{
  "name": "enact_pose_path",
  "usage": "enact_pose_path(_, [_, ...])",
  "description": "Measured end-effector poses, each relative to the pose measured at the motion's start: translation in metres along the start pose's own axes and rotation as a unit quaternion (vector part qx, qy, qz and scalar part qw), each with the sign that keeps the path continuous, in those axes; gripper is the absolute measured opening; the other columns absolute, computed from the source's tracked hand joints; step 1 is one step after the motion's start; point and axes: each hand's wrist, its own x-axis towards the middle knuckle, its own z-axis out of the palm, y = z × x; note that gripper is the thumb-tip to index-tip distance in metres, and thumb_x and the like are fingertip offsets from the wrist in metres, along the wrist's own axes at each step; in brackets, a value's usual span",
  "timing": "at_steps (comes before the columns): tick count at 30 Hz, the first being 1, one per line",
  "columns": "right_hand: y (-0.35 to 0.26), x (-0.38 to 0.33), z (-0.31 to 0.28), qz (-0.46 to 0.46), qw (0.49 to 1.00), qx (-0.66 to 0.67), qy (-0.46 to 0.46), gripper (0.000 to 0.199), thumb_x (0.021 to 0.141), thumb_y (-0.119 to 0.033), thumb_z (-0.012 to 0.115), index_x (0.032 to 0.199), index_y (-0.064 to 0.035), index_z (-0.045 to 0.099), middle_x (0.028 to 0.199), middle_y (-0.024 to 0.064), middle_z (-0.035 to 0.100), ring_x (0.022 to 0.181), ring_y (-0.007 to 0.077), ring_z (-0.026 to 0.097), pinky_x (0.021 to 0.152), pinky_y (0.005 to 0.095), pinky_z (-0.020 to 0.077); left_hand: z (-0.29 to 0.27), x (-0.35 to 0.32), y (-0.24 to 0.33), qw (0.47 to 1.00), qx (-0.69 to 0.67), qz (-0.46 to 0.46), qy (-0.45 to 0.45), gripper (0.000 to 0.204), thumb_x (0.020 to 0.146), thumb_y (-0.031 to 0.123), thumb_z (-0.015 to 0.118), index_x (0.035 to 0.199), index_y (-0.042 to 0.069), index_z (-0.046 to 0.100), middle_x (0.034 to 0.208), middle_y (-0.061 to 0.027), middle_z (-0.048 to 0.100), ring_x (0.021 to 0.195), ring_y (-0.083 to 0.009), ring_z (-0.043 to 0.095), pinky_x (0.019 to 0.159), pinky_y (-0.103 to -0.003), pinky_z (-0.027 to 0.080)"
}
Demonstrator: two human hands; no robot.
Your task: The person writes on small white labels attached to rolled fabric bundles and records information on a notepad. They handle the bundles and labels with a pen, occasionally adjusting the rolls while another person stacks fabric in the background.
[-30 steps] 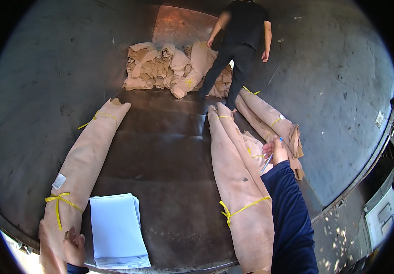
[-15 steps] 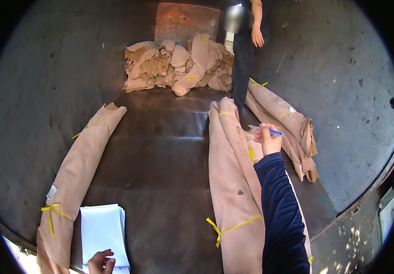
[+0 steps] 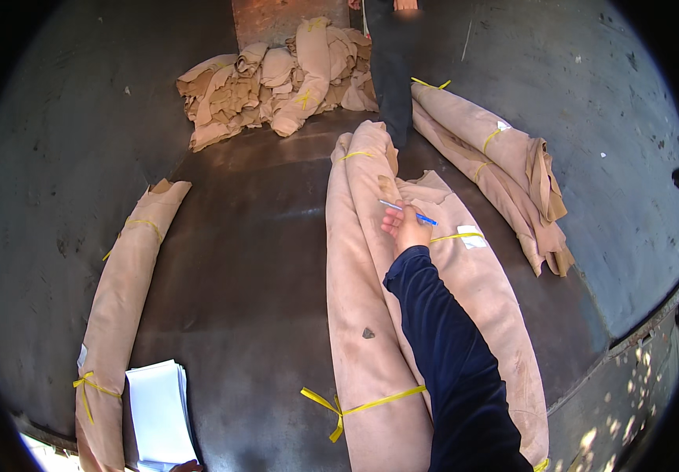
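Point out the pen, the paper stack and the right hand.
Pen [image 3: 427, 219], head view: on its blue end.
Paper stack [image 3: 158, 413], head view: on the top sheet.
Right hand [image 3: 410, 230], head view: on the middle of the hand.

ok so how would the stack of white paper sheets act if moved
The stack of white paper sheets would probably fan apart: its right edge is uneven and no binding shows. It may slide easily, as the dark floor has a sheen. Lifted by one corner, the thin sheets would likely droop.
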Motion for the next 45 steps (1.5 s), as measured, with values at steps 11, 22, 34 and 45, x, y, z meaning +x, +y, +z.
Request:
enact_pose_path(11, [-0.01, -0.015, -0.019, 0.0, 0.967, -0.14, -0.211, 0.035, 0.103, -0.024, 0.053, 0.129, -0.0015, 0.058, 0.105, 0.0124, 0.071, 0.088, 0.0155, 0.069, 0.081, 0.0278, 0.0547, 0.007, 0.041, 0.049, 0.997, 0.056, 0.037, -0.035, 0.027, 0.094, 0.003, 0.061, 0.12, -0.003, 0.064, 0.1, -0.0105, 0.07, 0.074, -0.0104, 0.062, 0.058, -0.025, 0.052])
enact_pose_path(22, [-0.007, -0.02, -0.113, -0.075, 0.869, -0.426, -0.239, 0.05, 0.088, -0.019, 0.073, 0.132, -0.0038, 0.054, 0.125, 0.0198, 0.064, 0.122, 0.0267, 0.059, 0.1, 0.0325, 0.0472, 0.005, 0.039, 0.012, 0.998, 0.04, -0.014, -0.036, 0.032, 0.094, 0.004, 0.06, 0.124, -0.003, 0.063, 0.096, -0.0081, 0.071, 0.074, -0.0098, 0.062, 0.063, -0.023, 0.051])
enact_pose_path(34, [-0.008, -0.078, -0.042, 0.0, 0.902, -0.38, -0.205, 0.073, 0.082, -0.03, 0.079, 0.138, 0.0046, 0.048, 0.137, 0.0268, 0.054, 0.13, 0.0289, 0.051, 0.107, 0.0321, 0.0412, -0.056, 0.031, -0.083, 0.986, -0.14, -0.073, 0.047, 0.033, 0.099, 0.008, 0.057, 0.13, -0.004, 0.057, 0.105, -0.0134, 0.07, 0.081, -0.0153, 0.069, 0.068, -0.026, 0.058])
enact_pose_path(45, [0.057, -0.182, 0.106, -0.04, 0.643, -0.752, -0.138, 0.081, 0.084, -0.047, 0.068, 0.145, -0.0043, 0.037, 0.154, 0.0211, 0.036, 0.147, 0.0373, 0.026, 0.117, 0.0646, 0.0113, -0.096, 0.111, -0.05, 0.989, -0.053, 0.126, -0.051, 0.029, 0.099, 0.004, 0.056, 0.126, -0.007, 0.058, 0.109, -0.0145, 0.067, 0.093, -0.0187, 0.067, 0.081, -0.028, 0.056])
